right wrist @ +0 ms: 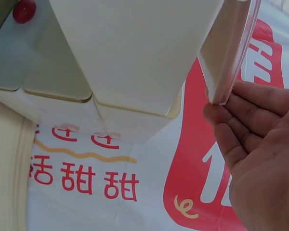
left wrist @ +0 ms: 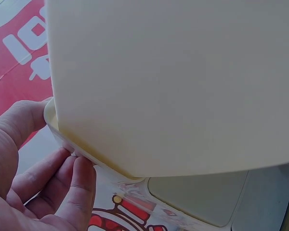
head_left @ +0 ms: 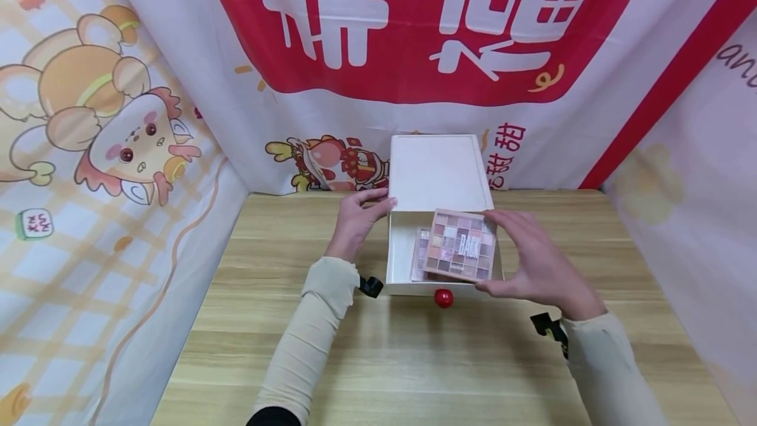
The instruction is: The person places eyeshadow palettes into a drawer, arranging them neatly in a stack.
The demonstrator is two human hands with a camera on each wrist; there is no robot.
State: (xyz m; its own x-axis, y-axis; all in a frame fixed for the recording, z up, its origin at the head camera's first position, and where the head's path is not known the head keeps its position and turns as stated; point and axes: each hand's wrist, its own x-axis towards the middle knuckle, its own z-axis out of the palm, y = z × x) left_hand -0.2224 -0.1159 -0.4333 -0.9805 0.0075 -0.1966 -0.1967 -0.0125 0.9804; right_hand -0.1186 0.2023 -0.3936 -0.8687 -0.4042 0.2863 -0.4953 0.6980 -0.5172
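A white drawer box (head_left: 437, 173) stands against the back cloth with its drawer (head_left: 401, 248) pulled out, a red knob (head_left: 444, 298) on the front. My right hand (head_left: 538, 268) grips an eyeshadow palette (head_left: 461, 245) by its right side, thumb at the near edge and fingers at the far edge. The palette is tilted over the drawer. Beneath it, partly hidden, a second palette (head_left: 420, 252) lies in the drawer. With thumb and fingers, my left hand (head_left: 357, 219) holds the left edge of the box's casing, as the left wrist view also shows.
The box sits on a wooden tabletop (head_left: 284, 347) near its back edge. Printed cloth walls (head_left: 177, 117) close in the back and both sides. A red panel (head_left: 408, 71) with white characters covers much of the back cloth.
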